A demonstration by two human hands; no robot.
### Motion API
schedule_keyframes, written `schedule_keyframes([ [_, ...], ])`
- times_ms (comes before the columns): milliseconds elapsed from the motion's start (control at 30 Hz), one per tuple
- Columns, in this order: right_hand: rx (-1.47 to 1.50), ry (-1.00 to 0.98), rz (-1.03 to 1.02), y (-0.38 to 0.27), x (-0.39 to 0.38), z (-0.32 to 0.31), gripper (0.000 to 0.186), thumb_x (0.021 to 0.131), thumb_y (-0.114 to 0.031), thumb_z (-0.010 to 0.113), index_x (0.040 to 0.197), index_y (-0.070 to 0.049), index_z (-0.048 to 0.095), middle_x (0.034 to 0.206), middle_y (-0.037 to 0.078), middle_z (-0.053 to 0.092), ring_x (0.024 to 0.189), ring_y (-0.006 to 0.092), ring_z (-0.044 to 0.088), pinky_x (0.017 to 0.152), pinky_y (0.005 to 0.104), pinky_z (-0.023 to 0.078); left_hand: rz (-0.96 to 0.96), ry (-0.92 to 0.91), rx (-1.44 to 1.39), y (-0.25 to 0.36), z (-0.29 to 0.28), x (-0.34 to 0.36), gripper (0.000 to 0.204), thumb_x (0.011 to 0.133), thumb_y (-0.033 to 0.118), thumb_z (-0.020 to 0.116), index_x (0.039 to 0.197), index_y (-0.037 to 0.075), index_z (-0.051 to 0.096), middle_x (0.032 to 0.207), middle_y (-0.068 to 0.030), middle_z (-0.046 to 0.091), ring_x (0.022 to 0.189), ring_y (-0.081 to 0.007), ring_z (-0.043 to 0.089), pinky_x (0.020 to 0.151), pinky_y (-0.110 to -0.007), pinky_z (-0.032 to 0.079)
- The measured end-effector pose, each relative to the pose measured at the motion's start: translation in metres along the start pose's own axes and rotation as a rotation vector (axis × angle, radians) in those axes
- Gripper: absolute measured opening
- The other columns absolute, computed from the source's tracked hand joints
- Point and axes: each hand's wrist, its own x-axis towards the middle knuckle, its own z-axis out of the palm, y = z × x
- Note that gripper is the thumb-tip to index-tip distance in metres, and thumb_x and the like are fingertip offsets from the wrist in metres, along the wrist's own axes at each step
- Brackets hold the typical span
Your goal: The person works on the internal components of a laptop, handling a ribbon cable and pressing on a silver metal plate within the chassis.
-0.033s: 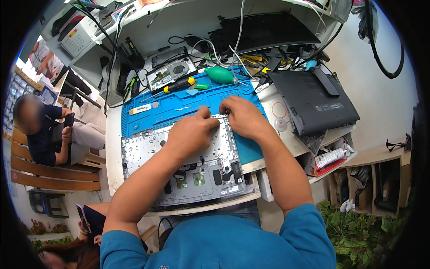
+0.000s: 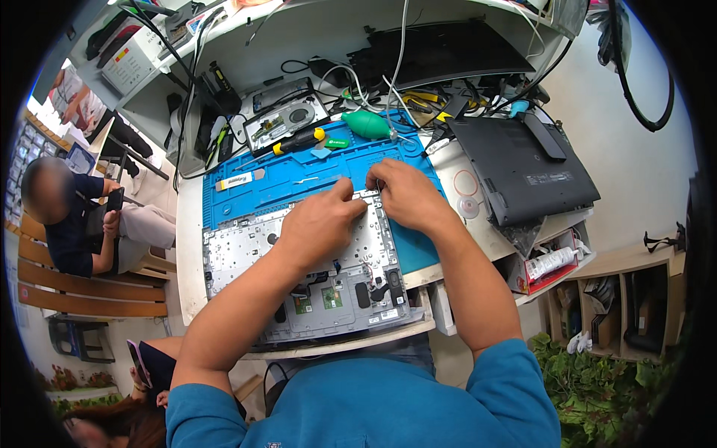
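Observation:
A silver laptop chassis [image 2: 299, 233], its inner metal side up, lies on a blue repair mat [image 2: 418, 250]. Over its far right part, my left hand [image 2: 320, 225] has its fingers bent and closed, the tips close to the metal. Beside it, at the chassis's far right corner, my right hand [image 2: 407, 196] curls its fingers down against the edge. Whatever small part sits between the fingertips of either hand is hidden. Toward the near side of the chassis show a green circuit board [image 2: 331, 299] and a black speaker [image 2: 393, 286].
Beyond the chassis lie a yellow-black screwdriver [image 2: 300, 140], a green air blower bulb [image 2: 366, 125] and an opened device with a fan [image 2: 287, 118]. A black laptop cover [image 2: 526, 172] rests at the right. A seated person [image 2: 75, 209] holds a phone at the left.
My left hand has shifted very slightly, its fingers staying bent over the chassis. The right hand and the chassis keep their places.

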Motion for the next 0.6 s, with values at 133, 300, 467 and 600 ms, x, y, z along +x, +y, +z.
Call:
schedule_keyframes([
  [133, 0.007, 0.028, -0.02, -0.001, 0.001, 0.001, 0.018, 0.096, 0.0, 0.06, 0.104, -0.005, 0.075, 0.108, 0.017, 0.074, 0.112, 0.041, 0.07, 0.098, 0.0529, 0.055, 0.048, 0.054, -0.002, -0.006, 0.003, -0.002, 0.026, 0.093, 0.01, 0.079, 0.117, 0.019, 0.085, 0.113, -0.0082, 0.073, 0.093, -0.0366, 0.078, 0.08, -0.048, 0.063],
  [300, 0.021, -0.031, 0.029, -0.004, 0.004, -0.004, 0.018, 0.093, 0.001, 0.059, 0.099, -0.004, 0.075, 0.108, 0.017, 0.075, 0.11, 0.0408, 0.07, 0.096, 0.0525, 0.056, -0.003, 0.068, -0.147, -0.007, -0.002, -0.004, 0.025, 0.093, 0.009, 0.079, 0.116, 0.018, 0.085, 0.112, -0.0082, 0.074, 0.093, -0.0347, 0.077, 0.081, -0.045, 0.063],
  [467, 0.036, -0.102, 0.024, 0.003, 0.003, -0.009, 0.022, 0.09, -0.001, 0.058, 0.105, -0.002, 0.074, 0.108, 0.018, 0.073, 0.105, 0.0369, 0.071, 0.093, 0.0466, 0.057, 0.067, -0.052, -0.256, -0.01, -0.003, -0.005, 0.023, 0.092, 0.008, 0.08, 0.112, 0.017, 0.087, 0.11, -0.008, 0.075, 0.092, -0.0337, 0.077, 0.082, -0.044, 0.063],
  [600, 0.063, -0.18, -0.053, 0.005, -0.001, -0.023, 0.024, 0.088, -0.006, 0.067, 0.109, -0.003, 0.076, 0.112, 0.016, 0.072, 0.109, 0.0347, 0.071, 0.096, 0.0435, 0.057, 0.091, -0.052, -0.222, -0.005, -0.004, -0.005, 0.024, 0.091, 0.008, 0.08, 0.112, 0.018, 0.087, 0.11, -0.0078, 0.075, 0.092, -0.0338, 0.077, 0.082, -0.045, 0.062],
])
